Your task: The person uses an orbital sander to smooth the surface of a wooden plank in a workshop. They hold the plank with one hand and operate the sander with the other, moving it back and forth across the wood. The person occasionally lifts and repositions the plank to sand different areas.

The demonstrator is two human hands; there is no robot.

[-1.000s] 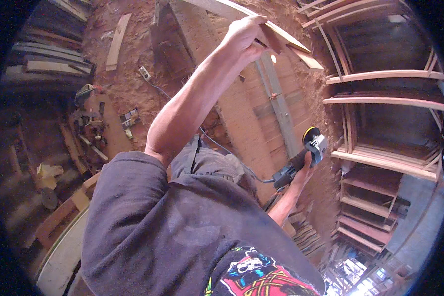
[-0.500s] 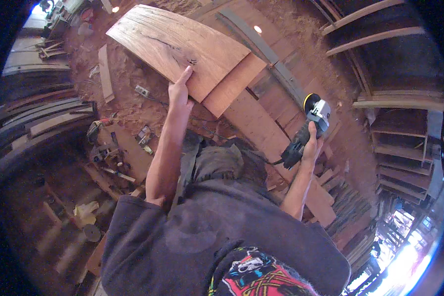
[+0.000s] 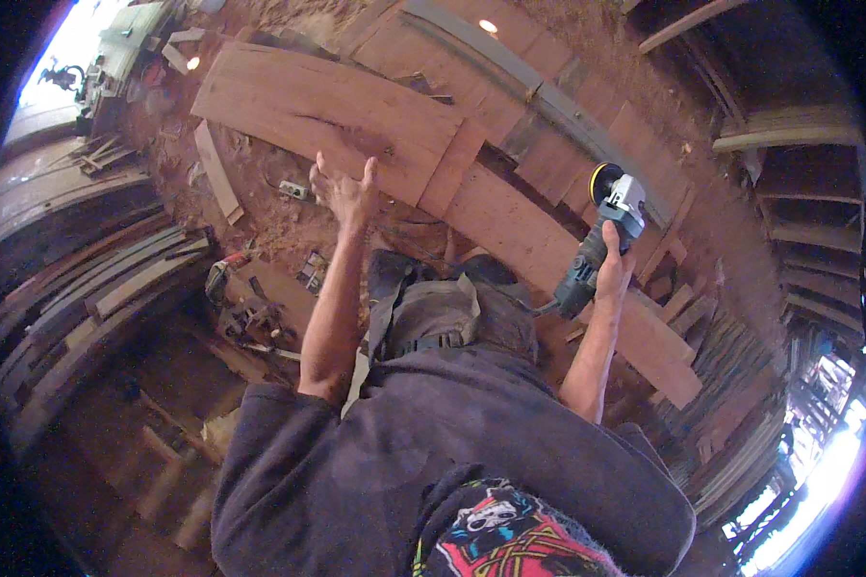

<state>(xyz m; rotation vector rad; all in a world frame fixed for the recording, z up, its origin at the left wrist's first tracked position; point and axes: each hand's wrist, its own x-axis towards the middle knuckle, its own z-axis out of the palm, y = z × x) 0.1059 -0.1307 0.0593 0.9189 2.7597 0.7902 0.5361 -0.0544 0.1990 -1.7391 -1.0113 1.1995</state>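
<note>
My left hand [image 3: 347,192] is empty, its fingers spread, just by the near edge of a wide wooden board [image 3: 289,96]. The board lies flat, with a dark crack and a knot in its face, and a shorter wooden piece [image 3: 454,166] shows at its right end. My right hand [image 3: 614,272] is closed around the body of an angle grinder [image 3: 595,245]. A round yellow-rimmed pad [image 3: 603,183] is fitted at the grinder's head, held up above the planks and touching nothing.
A long plank [image 3: 529,226] runs toward the lower right below me. Behind it lies a grey beam [image 3: 568,115]. A power socket block [image 3: 293,190] and a loose offcut [image 3: 218,173] lie on the dusty ground. Stacked boards [image 3: 115,279] stand at left, shelves [image 3: 818,231] at right.
The wide board has gone from raised in my left hand to lying down, and that hand has let go and opened. The grinder stays in my right hand.
</note>
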